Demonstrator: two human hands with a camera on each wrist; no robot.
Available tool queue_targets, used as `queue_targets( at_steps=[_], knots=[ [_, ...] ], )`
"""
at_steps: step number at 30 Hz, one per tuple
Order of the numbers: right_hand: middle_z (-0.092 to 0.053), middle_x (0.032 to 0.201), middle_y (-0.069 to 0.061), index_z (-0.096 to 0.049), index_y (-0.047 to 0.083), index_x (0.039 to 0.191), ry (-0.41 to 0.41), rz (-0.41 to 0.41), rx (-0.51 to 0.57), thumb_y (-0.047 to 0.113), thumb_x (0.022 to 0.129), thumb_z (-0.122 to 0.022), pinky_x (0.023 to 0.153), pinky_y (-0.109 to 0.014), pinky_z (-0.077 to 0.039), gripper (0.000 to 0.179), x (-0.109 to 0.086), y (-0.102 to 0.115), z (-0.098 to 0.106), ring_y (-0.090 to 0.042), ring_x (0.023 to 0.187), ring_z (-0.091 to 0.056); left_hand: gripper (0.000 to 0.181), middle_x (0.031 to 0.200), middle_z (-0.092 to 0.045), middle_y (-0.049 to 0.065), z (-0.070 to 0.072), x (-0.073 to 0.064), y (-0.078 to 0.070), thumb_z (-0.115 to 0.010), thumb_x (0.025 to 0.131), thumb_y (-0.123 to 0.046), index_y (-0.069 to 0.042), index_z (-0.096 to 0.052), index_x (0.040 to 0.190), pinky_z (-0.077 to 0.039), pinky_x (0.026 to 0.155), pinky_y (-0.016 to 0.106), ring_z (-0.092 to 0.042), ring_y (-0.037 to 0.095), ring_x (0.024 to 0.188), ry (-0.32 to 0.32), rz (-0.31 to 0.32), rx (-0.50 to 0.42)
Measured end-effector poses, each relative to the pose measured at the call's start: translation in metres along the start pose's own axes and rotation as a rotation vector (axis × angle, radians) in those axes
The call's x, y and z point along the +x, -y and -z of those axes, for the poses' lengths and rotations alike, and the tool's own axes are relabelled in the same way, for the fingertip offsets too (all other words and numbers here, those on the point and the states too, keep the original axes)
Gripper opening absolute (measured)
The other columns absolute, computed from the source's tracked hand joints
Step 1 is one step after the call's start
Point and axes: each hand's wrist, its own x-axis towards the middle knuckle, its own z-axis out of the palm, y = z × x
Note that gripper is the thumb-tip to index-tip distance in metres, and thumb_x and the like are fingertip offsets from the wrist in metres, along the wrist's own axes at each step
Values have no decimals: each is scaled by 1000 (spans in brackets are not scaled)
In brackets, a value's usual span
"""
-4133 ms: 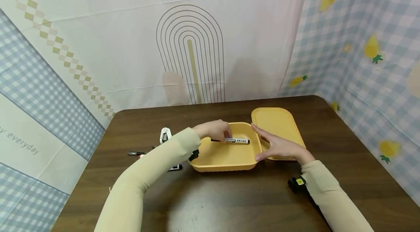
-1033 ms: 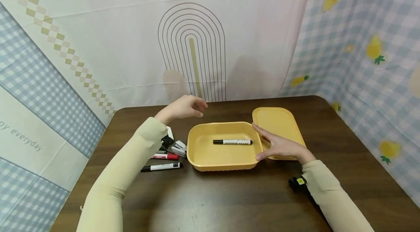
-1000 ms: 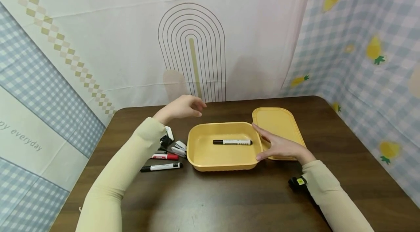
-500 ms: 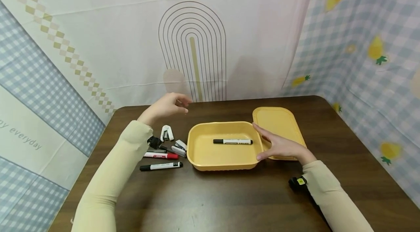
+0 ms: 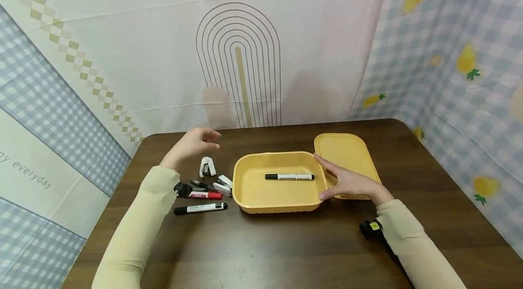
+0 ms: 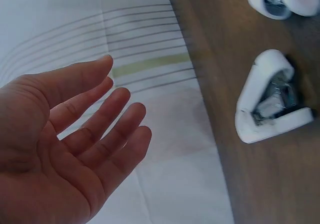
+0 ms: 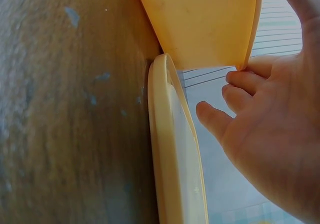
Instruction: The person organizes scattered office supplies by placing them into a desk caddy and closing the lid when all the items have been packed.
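My left hand (image 5: 193, 144) hovers above the table's back left, holding nothing, its fingers loosely bent and apart. Just right of it stands a white mini stapler (image 5: 207, 167), which the left wrist view shows with its metal inside facing the camera. A yellow plastic box (image 5: 273, 196) sits mid-table; inside lies a white whiteboard marker (image 5: 291, 177) with a black cap. My right hand (image 5: 351, 183) touches the box's right rim, thumb at the front corner and index finger at the back. In the right wrist view its other fingers reach below the rim, lightly bent.
The yellow lid (image 5: 347, 155) lies behind the right hand. Left of the box are a second mini stapler (image 5: 223, 185), a black pen (image 5: 201, 183), a red marker (image 5: 210, 195) and a black-capped marker (image 5: 200, 208). A printed cloth (image 5: 163, 53) hangs behind the table (image 5: 261, 248).
The left hand has let go of the marker, which now lies in the box. That hand rose out and moved left, then lowered a little near the stapler. The right hand stays at the rim.
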Motion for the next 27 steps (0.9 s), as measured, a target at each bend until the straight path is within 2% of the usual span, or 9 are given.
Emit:
queue_targets(
  at_steps=[5,10,14,20,27],
  knots=[
    [-1,168,-15,-5,25,163,0,2,-4,33,79,-88,117,-61,-14,118,0,2,1,-38,152,-5,36,122,-68,15,-6,-7,13,-70,94,-19,-3,-66,127,-50,93,49,-63,31,110,-25,64,9],
    [0,168,-15,-5,25,163,3,0,6,31,79,-87,117,-61,-14,118,0,3,1,-37,152,-5,39,125,-67,18,-9,-9,26,-70,94,-20,-3,-65,130,-49,94,51,-63,33,111,-31,81,10],
    [0,168,-15,-4,24,163,8,0,11,30,80,-87,117,-61,-14,118,-1,3,0,-37,152,-4,41,127,-65,20,-12,-11,36,-71,94,-19,-2,-64,130,-47,95,53,-62,37,113,-29,67,18],
    [0,168,-15,-4,24,163,4,6,7,32,80,-87,117,-62,-14,119,-1,2,0,-38,152,-4,44,121,-66,24,-17,-17,50,-72,93,-16,2,-62,132,-47,93,54,-62,37,109,-16,68,-6],
    [-1,168,-17,-4,24,164,0,1,-15,33,80,-87,117,-62,-14,118,-1,2,0,-39,152,-6,52,136,-58,27,-24,-22,68,-72,93,-16,6,-56,137,-43,102,57,-56,44,123,-8,75,-49]
  ],
)
